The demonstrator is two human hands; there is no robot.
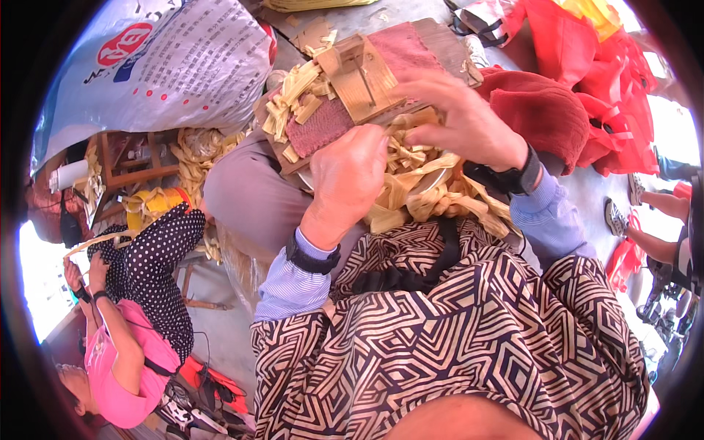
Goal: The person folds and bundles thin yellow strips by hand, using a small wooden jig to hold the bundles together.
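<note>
My left hand (347,179) is curled with its back to me, just in front of a wooden block (356,74). Its fingertips are hidden, so I cannot tell if a strip is in them. Blurred, my right hand (465,118) hovers to the right of the block, fingers apart and nothing visible in them. Below and between both hands lies a heap of pale yellow strips (434,195), some knotted or folded, partly over a bowl rim. The block rests on a pink towel (322,129) spread over a wooden board (437,41). More short strips (297,91) lie left of the block.
A large printed white sack (176,66) stands at the upper left. Beside a wooden stool frame (137,159), a person in pink (132,363) holds a yellow strip (104,239). Red bags (599,93) hang at the right, near another person's legs (652,236).
</note>
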